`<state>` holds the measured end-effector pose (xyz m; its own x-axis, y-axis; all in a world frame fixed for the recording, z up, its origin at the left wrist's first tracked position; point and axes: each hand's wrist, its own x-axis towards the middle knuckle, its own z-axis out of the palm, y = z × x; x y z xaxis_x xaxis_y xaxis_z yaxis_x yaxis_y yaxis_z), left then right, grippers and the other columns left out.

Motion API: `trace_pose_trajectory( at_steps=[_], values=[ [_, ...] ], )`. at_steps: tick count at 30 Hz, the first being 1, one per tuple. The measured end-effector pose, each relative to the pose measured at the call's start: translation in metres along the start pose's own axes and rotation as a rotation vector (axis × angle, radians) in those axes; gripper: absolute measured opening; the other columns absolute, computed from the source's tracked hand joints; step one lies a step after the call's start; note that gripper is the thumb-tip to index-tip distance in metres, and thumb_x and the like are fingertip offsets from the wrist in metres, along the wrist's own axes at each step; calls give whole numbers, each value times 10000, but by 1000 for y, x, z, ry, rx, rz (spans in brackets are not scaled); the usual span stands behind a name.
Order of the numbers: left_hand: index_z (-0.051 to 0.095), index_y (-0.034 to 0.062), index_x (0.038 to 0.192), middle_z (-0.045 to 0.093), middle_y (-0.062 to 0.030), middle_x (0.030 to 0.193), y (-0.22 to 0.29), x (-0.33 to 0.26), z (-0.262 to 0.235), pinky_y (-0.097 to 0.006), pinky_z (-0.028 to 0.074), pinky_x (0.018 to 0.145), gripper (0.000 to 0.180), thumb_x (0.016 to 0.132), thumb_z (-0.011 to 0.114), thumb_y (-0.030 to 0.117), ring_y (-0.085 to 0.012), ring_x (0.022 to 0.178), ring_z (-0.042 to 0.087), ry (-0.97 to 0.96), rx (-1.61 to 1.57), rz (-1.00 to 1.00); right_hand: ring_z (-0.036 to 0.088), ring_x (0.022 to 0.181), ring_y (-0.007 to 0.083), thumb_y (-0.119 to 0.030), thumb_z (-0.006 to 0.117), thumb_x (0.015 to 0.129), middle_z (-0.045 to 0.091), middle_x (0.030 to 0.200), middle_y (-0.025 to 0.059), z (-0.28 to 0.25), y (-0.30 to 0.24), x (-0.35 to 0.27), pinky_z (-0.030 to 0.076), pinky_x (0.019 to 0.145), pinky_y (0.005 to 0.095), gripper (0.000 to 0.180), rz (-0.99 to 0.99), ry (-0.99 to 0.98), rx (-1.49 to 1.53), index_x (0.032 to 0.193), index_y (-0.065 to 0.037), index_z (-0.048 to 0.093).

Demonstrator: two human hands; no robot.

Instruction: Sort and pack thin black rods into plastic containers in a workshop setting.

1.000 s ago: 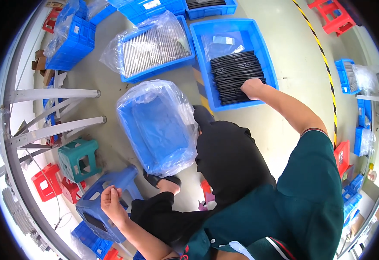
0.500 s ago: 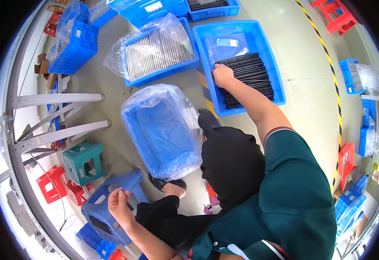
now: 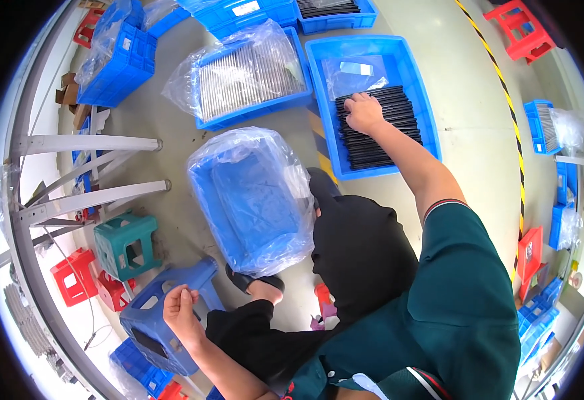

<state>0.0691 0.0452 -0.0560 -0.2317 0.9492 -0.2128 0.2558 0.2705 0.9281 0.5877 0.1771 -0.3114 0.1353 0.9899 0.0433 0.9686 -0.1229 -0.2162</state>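
Note:
My right hand (image 3: 363,112) is on the upper left part of a layer of thin black rods (image 3: 380,137), its fingers bent down onto them. Whatever lies under the fingertips is hidden. The rods lie side by side in a blue bin (image 3: 321,143), with a clear plastic bag (image 3: 345,75) and a pale label above them. My left hand (image 3: 181,312) is raised over a blue stool (image 3: 162,330), fingers curled in and thumb against them, with nothing visible in them. Between my feet and the bins stands a blue bin lined with clear plastic (image 3: 255,200); its inside shows no rods.
Another blue bin (image 3: 228,121) holds silvery rods (image 3: 248,80) partly under plastic film. More blue bins (image 3: 120,63) stand at the far left. Metal frame legs (image 3: 98,144) jut in from the left, above a green stool (image 3: 126,243). Yellow-black floor tape (image 3: 503,87) runs along the right.
My right hand has shifted right, from the left ends of the black rods onto their upper part. My left hand stays curled in nearly the same place. The view has shifted slightly.

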Motion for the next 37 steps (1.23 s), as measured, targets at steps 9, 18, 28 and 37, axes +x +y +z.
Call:
trace_pose_trajectory(
  at_steps=[9, 18, 28, 37],
  values=[
    [616, -24, 905, 634, -58, 760, 1, 0, 5, -239, 482, 654, 97, 834, 600, 40, -118, 671, 604, -12, 12, -20, 509, 1006, 277, -230, 523, 780, 571, 984, 105, 18, -33, 9, 398, 871, 432, 283, -68, 103, -66, 1005, -73, 591],
    [609, -33, 889, 629, -78, 726, 5, -11, 7, -241, 462, 621, 77, 834, 582, 14, -131, 647, 595, 42, -55, -57, 516, 958, 266, -166, 484, 791, 577, 947, 90, 26, -37, 4, 382, 803, 410, 176, 201, 108, -117, 896, -100, 610],
    [605, -52, 916, 639, -83, 763, 16, -7, 8, -232, 488, 661, 103, 834, 578, 5, -126, 686, 614, 17, -78, -47, 530, 929, 262, -152, 501, 790, 582, 912, 82, 27, -32, 25, 391, 773, 395, 122, 255, 169, -197, 855, -96, 588],
    [614, -51, 907, 642, -86, 784, 19, -17, 5, -232, 496, 686, 101, 822, 582, -8, -135, 702, 622, -28, -59, 3, 475, 1001, 216, -299, 621, 614, 618, 958, 51, -9, -31, -22, 358, 867, 376, 218, -489, -355, -329, 772, -176, 708]
  ],
)
